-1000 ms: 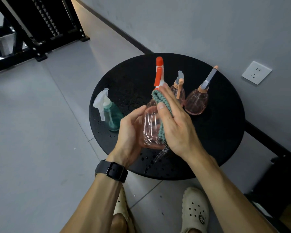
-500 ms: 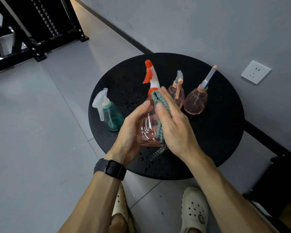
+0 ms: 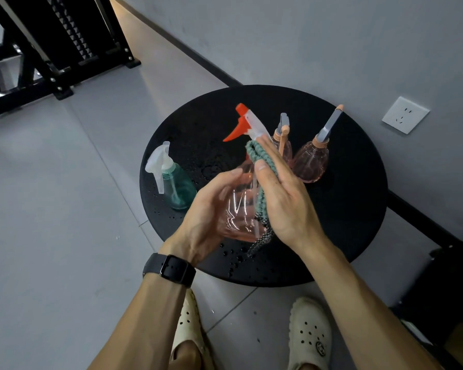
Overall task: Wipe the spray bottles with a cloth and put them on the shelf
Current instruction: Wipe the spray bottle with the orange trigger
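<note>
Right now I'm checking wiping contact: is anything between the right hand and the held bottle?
Yes: the green cloth lies between the right hand and the pink spray bottle. The left hand holds the bottle bare.

A clear pink bottle (image 3: 241,209) with an orange-and-white trigger, a teal cloth (image 3: 262,161), a teal bottle (image 3: 178,189), a black table (image 3: 345,209).

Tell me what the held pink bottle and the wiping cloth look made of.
The pink see-through spray bottle with the orange trigger looks like glossy thin plastic: highlights streak its ribbed wall and the fingers show through. The teal ribbed cloth looks like soft, matte knitted or chenille fabric, with thick cords; the exact fibre is unclear.
</note>
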### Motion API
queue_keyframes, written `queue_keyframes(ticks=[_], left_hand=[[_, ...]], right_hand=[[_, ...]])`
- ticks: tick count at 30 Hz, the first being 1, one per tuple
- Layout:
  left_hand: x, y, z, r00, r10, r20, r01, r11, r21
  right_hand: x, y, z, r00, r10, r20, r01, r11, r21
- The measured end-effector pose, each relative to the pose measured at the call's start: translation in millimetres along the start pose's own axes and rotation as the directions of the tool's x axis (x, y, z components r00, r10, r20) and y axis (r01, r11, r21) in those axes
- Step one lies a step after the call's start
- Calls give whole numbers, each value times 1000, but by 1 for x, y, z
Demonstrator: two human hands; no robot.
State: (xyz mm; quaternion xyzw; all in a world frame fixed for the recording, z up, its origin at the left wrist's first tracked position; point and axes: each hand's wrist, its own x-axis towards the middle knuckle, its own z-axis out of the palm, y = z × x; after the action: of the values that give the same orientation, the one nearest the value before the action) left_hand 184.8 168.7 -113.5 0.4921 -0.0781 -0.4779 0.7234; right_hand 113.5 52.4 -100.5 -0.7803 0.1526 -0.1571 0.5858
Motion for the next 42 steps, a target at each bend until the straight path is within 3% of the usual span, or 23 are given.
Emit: queue_keyframes(ticks=[3,11,22,26,29,32,36,42], left_hand=[[1,-3,0,999,-32,-5,32,999,21],[5,-4,-5,999,41,-6,-42,995,-89],[15,-7,4,991,106,-84,-131,912,-388],[20,-12,8,996,90,-11,-84,875,-477],[23,-15,6,995,100,-1,-84,833,-547],[26,-15,9,993,116,9,-93,841,-532],[27,-21,12,992,126,2,-104,829,-550],[23,-23,7,992,123,-19,-115,852,-511]], right_hand=[[0,-2,-2,1000,19,-5,-19,1000,10],[-1,-2,-1,998,68,1,-68,990,124],[-5,-2,5,992,-7,-125,33,977,212],[-7,0,13,958,-209,-196,208,978,-27],[-7,3,21,892,-427,-146,369,877,-306],[-7,5,25,836,-541,-94,439,760,-480],[-6,9,30,823,-567,-31,437,668,-602],[-5,23,34,811,-573,123,500,568,-653]])
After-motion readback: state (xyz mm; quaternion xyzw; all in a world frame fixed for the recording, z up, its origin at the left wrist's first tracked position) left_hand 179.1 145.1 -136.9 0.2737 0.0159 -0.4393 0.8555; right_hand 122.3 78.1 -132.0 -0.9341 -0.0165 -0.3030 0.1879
